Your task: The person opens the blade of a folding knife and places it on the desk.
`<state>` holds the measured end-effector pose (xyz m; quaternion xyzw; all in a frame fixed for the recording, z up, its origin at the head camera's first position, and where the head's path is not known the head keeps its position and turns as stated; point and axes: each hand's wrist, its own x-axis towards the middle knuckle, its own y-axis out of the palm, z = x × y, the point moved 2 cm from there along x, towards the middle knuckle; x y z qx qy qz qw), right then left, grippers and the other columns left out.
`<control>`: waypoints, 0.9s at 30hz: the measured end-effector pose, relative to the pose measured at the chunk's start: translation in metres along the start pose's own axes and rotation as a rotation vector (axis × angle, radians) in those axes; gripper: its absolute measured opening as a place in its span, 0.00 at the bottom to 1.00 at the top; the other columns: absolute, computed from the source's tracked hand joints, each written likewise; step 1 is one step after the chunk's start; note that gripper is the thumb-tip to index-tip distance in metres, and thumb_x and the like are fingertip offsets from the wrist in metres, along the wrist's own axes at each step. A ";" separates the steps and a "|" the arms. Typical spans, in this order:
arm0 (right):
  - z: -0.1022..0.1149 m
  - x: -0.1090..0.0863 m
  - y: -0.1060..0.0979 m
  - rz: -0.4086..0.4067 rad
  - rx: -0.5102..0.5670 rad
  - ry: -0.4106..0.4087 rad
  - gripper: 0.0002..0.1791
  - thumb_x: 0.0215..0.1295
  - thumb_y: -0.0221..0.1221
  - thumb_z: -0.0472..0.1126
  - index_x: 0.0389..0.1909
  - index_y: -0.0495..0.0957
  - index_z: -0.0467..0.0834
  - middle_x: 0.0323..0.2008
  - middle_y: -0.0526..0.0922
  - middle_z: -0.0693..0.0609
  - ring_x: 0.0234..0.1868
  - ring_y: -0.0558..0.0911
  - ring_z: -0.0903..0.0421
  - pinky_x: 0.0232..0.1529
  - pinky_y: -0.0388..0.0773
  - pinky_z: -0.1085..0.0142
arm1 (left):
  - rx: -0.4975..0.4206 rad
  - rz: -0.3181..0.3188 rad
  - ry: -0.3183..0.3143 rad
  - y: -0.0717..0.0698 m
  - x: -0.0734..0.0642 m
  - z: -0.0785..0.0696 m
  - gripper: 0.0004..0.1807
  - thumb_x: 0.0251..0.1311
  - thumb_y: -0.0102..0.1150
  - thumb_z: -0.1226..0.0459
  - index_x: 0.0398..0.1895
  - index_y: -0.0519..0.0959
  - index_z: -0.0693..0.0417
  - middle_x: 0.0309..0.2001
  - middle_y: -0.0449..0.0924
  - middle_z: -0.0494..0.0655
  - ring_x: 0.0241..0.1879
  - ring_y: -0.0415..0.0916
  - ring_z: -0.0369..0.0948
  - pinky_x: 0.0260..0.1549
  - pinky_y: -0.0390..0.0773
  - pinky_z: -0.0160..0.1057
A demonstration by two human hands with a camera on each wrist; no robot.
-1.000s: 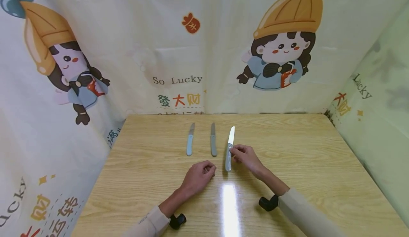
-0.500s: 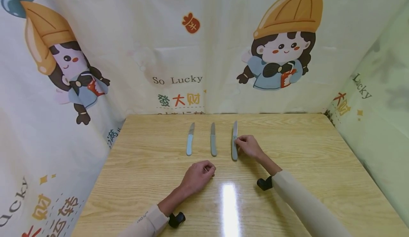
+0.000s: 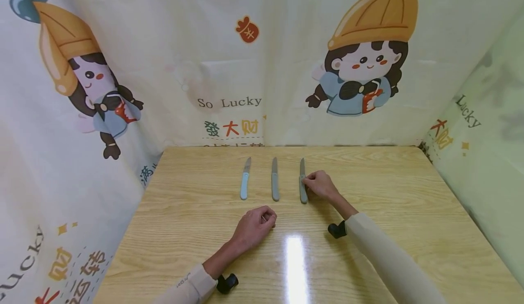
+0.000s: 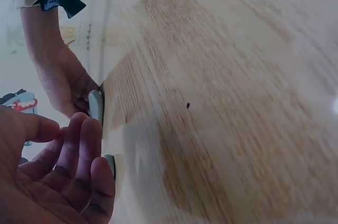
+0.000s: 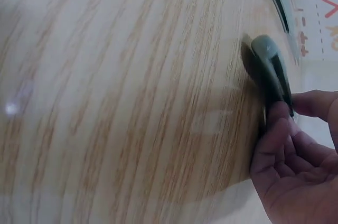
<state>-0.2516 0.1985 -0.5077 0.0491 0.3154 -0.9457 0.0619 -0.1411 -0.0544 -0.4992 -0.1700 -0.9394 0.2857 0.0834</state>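
Note:
Three knives stand in a row near the back of the table, blades pointing away. The left one has a light blue handle (image 3: 244,186); the middle knife (image 3: 275,186) is grey-green. At the right end, my right hand (image 3: 322,185) pinches the grey-green knife (image 3: 303,191) by its handle between thumb and fingers. Close up in the right wrist view, that handle (image 5: 270,57) lies at or just over the wood; a gap cannot be told. My left hand (image 3: 253,227) rests nearer the front with loosely curled fingers, holding nothing. Its fingers (image 4: 87,145) are bent in the left wrist view.
The wooden table (image 3: 184,231) reaches back to a printed cloth curtain (image 3: 286,67), which also hangs at both sides. Each wrist carries a black camera mount (image 3: 227,283). A bright reflection lies on the table between the forearms.
My right hand has carried its knife away from me and slightly right, lowering it into line beside the other two. My left hand has stayed in place.

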 end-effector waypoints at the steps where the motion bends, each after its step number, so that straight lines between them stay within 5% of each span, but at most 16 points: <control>1: 0.000 0.000 -0.001 -0.004 -0.004 0.004 0.15 0.71 0.59 0.39 0.41 0.85 0.29 0.29 0.85 0.47 0.29 0.80 0.56 0.28 0.74 0.67 | 0.000 0.000 -0.001 0.000 0.000 0.000 0.12 0.74 0.53 0.61 0.41 0.85 0.56 0.29 0.83 0.37 0.28 0.78 0.31 0.32 0.77 0.37; 19: -0.001 -0.006 -0.002 -0.049 0.006 0.018 0.13 0.71 0.61 0.37 0.38 0.85 0.29 0.26 0.85 0.46 0.26 0.82 0.56 0.27 0.78 0.67 | -0.001 -0.008 -0.009 0.000 -0.003 0.004 0.10 0.73 0.55 0.62 0.40 0.84 0.57 0.28 0.83 0.36 0.28 0.78 0.31 0.31 0.77 0.36; 27: -0.007 -0.023 -0.012 -0.102 0.024 -0.057 0.15 0.73 0.59 0.42 0.42 0.82 0.32 0.30 0.85 0.44 0.28 0.81 0.53 0.27 0.75 0.64 | 0.153 -0.099 0.035 -0.025 0.006 -0.006 0.09 0.72 0.57 0.58 0.41 0.85 0.50 0.30 0.80 0.32 0.31 0.78 0.32 0.32 0.77 0.37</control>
